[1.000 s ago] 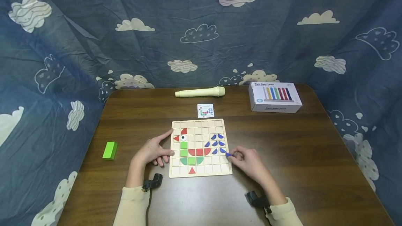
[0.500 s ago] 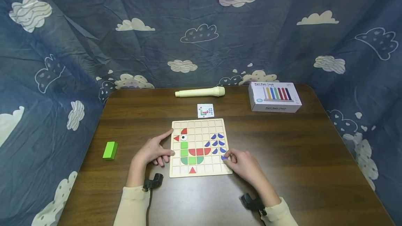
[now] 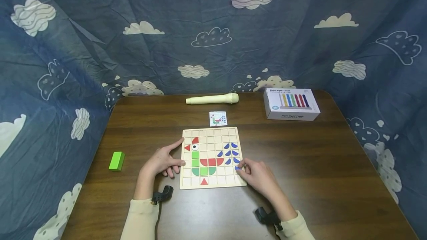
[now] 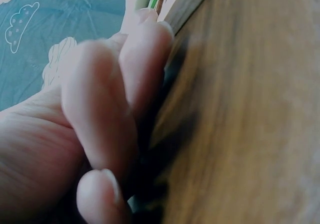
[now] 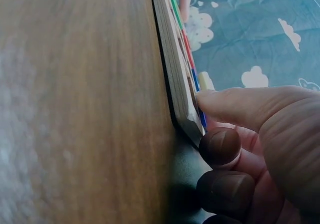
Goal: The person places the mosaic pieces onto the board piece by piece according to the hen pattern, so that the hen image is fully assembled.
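Two hands flank the puzzle board (image 3: 213, 157) near the table's (image 3: 333, 166) front edge: the left hand (image 3: 162, 161) rests open, forefinger along its left edge; the right hand (image 3: 257, 176) pinches a blue piece (image 3: 237, 168) at its right edge.

Green block (image 3: 116, 160), cream torch (image 3: 212, 99), abacus box (image 3: 291, 104)

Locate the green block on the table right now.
In the head view, the green block lies alone near the table's left edge, left of the left hand.
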### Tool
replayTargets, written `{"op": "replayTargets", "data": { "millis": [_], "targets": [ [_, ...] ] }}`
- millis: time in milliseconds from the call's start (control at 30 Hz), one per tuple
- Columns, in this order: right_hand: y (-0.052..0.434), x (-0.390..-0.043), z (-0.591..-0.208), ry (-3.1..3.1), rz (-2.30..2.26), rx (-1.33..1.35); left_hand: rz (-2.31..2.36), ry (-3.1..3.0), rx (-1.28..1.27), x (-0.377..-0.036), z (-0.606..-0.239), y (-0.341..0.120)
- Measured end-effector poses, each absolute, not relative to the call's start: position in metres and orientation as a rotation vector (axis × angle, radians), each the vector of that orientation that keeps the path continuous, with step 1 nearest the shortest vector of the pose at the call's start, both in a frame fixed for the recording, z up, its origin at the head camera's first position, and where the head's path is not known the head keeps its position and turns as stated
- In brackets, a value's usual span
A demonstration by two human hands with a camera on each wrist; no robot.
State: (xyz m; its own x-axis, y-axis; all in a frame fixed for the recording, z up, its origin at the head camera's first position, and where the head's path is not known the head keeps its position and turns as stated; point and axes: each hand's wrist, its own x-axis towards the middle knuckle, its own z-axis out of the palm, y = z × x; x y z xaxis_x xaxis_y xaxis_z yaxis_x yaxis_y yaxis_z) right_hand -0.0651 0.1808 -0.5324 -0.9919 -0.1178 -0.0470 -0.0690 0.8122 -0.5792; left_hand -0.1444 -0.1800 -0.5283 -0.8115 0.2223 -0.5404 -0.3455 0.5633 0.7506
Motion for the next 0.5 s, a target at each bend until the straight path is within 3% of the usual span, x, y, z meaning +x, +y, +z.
{"op": "replayTargets", "data": {
  "millis": [500],
  "targets": [
    [0.179,-0.0665,-0.5356,2.922,-0.92,-0.15,1.258,2.19,-0.112,-0.1449,-0.5319,-0.1826]
  ]
}}
